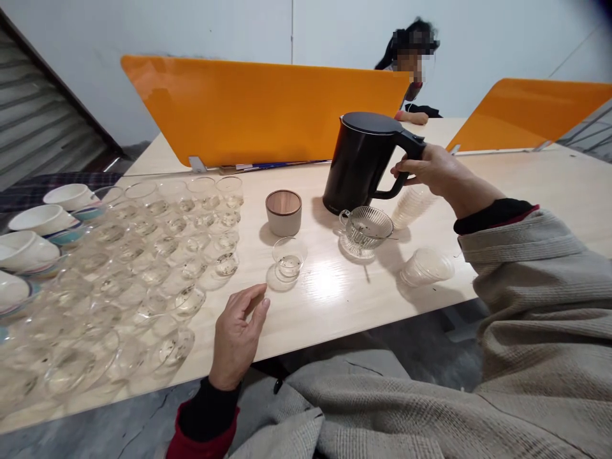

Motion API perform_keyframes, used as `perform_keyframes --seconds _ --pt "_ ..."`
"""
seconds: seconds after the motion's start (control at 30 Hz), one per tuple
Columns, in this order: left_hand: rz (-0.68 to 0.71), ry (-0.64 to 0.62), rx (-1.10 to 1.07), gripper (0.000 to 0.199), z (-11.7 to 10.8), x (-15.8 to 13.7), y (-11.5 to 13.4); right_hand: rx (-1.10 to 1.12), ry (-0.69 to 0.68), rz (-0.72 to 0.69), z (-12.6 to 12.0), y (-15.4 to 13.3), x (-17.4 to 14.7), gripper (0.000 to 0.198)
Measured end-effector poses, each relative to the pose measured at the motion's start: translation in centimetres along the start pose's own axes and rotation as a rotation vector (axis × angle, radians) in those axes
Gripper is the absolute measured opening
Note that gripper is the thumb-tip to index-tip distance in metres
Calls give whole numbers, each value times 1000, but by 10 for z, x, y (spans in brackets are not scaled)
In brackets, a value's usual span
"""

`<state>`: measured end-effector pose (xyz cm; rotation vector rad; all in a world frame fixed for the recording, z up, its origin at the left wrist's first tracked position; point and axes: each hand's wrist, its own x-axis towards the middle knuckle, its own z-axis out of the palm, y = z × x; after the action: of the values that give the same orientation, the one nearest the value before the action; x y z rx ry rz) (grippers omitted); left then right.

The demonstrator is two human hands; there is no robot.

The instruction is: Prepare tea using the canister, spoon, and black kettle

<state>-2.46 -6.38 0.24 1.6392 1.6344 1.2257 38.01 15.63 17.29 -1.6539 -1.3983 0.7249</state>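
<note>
My right hand (433, 169) is wrapped round the handle of a black electric kettle (358, 162), which is upright at the back of the table; I cannot tell whether its base touches the tabletop. My left hand (241, 328) is near the front edge with nothing in it, thumb and fingers apart. Just beyond its fingertips stands a clear cup (289, 258) with small dark specks at the bottom. A ribbed glass cup (367, 228) on a glass saucer holds dark bits and a thin stick-like utensil. Behind the clear cup sits a small grey-beige pot (284, 213) with a brownish inside.
Many clear cups (157, 274) with pale liquid and specks crowd the left side. White bowls (45, 220) line the far left. Stacks of clear cups (425, 268) lie on the right. Orange dividers (268, 111) stand along the back; a person (411, 60) is behind.
</note>
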Motion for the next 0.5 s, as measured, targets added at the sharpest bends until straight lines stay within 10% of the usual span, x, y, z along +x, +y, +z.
perform_keyframes --seconds 0.5 --pt "-16 11 11 34 1 0 0 6 -72 -23 9 -10 1 16"
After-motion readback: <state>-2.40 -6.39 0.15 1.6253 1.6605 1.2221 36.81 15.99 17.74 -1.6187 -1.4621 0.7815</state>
